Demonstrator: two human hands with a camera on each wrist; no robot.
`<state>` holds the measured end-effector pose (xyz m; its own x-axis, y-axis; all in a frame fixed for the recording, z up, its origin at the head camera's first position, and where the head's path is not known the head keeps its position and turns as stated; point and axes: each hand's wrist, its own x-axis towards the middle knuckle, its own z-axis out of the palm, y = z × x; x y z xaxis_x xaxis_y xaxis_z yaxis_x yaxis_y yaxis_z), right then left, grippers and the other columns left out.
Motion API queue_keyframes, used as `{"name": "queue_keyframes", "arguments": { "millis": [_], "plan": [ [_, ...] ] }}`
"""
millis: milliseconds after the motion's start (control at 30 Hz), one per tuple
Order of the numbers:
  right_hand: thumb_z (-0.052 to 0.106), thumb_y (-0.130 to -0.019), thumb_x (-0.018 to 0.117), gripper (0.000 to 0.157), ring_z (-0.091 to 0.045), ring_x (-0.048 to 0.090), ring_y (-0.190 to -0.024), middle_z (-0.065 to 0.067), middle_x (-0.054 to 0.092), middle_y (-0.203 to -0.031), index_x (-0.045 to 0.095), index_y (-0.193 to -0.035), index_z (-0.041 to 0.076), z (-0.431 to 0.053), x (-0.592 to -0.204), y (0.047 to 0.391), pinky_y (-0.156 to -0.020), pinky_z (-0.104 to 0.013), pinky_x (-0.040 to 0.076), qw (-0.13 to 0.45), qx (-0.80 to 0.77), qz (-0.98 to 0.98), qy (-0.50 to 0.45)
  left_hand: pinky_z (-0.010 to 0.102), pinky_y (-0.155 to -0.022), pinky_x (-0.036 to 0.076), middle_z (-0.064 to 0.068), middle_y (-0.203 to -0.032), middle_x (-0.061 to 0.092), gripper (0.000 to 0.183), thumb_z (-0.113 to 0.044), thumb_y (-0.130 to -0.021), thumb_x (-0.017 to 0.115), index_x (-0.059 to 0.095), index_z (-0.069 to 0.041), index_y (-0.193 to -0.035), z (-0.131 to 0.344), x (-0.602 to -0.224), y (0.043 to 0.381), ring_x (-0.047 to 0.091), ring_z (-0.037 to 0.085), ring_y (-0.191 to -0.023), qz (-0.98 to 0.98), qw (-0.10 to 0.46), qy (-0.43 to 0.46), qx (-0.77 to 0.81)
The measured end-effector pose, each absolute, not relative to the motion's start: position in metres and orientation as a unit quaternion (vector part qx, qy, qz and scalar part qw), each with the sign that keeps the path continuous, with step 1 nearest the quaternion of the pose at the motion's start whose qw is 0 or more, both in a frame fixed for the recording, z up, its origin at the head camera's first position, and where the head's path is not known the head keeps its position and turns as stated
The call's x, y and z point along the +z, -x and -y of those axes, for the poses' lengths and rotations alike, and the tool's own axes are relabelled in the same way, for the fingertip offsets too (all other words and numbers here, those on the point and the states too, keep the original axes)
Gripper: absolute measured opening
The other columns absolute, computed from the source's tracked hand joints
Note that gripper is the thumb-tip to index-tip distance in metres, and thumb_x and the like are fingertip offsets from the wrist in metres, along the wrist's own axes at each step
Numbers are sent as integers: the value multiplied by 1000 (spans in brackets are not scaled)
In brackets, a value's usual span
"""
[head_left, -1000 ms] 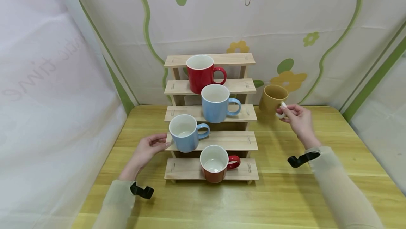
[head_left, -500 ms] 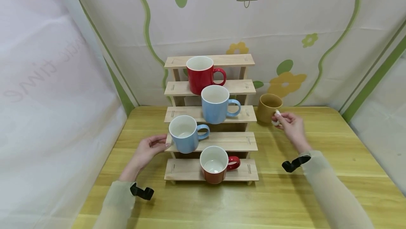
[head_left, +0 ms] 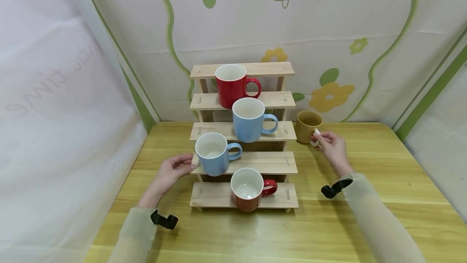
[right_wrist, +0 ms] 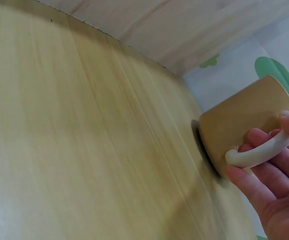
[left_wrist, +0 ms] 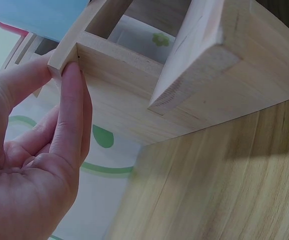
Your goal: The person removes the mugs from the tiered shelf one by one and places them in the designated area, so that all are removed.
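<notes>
My right hand (head_left: 331, 149) holds a mustard-brown mug (head_left: 306, 127) by its white handle (right_wrist: 259, 152), to the right of a stepped wooden shelf (head_left: 266, 161). The mug is upright at the tabletop; a dark shadow lines its base, and I cannot tell whether it touches. With thumb and fingers, my left hand (left_wrist: 39, 130) grips the left end of the second step from the bottom. Beside those fingers a light blue mug (head_left: 214, 161) stands on that step.
Another light blue mug (head_left: 249, 125) stands on the middle step, with a red mug (head_left: 231, 90) above it. A red mug with a white inside (head_left: 248, 196) sits on the lowest step. Behind the wooden table (head_left: 328, 230) hangs a patterned cloth (head_left: 233, 24).
My right hand has brought the mustard-brown mug down and slightly left, closer to the shelf's right side. My left hand keeps its grip on the step's end.
</notes>
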<state>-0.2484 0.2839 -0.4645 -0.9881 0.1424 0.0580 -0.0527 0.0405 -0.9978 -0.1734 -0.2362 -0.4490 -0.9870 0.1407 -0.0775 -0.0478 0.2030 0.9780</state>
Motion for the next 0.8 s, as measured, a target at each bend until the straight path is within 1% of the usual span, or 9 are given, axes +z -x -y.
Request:
{"name": "queue_keyframes", "arguments": {
  "millis": [167, 300, 433, 500, 567, 800],
  "plan": [
    [7, -100, 66, 37, -14, 73, -93, -15, 75, -103, 54, -117, -23, -289, -478, 253, -79, -30, 60, 66, 702, 708, 27, 28, -89, 57, 22, -124, 63, 52, -11, -94, 75, 54, 10, -137, 236, -448, 173, 66, 20, -106, -773, 79, -33, 628],
    [13, -101, 67, 39, -14, 72, -97, -13, 75, -105, 55, -117, -21, -293, -488, 258, -84, -33, 58, 60, 692, 719, 16, 28, -88, 57, 22, -124, 63, 52, -10, -94, 75, 54, 11, -137, 236, -448, 173, 66, 18, -105, -773, 77, -32, 629],
    [22, -103, 65, 43, -13, 71, -100, -15, 73, -111, 57, -118, -17, -295, -491, 261, -85, -30, 59, 51, 650, 758, -3, 27, -87, 57, 22, -123, 64, 49, -8, -94, 75, 55, 11, -136, 237, -448, 173, 66, 16, -103, -774, 72, -21, 628],
    [24, -103, 64, 44, -13, 70, -101, -16, 73, -113, 56, -119, -16, -295, -491, 261, -85, -29, 59, 45, 642, 765, -5, 27, -87, 57, 22, -123, 63, 49, -8, -94, 74, 55, 11, -136, 238, -448, 173, 66, 16, -103, -776, 73, -19, 627],
    [24, -103, 64, 43, -13, 70, -101, -16, 73, -113, 56, -119, -16, -295, -491, 261, -85, -29, 58, 41, 647, 762, 0, 27, -87, 57, 22, -124, 63, 49, -9, -94, 75, 56, 9, -136, 237, -447, 173, 66, 17, -104, -775, 74, -15, 627],
    [16, -103, 64, 41, -13, 71, -99, -16, 73, -110, 52, -118, -20, -297, -490, 258, -86, -32, 59, 45, 663, 747, -10, 27, -88, 57, 22, -126, 63, 52, -12, -95, 75, 55, 9, -137, 236, -447, 172, 65, 20, -107, -778, 79, -18, 624]
  ]
}}
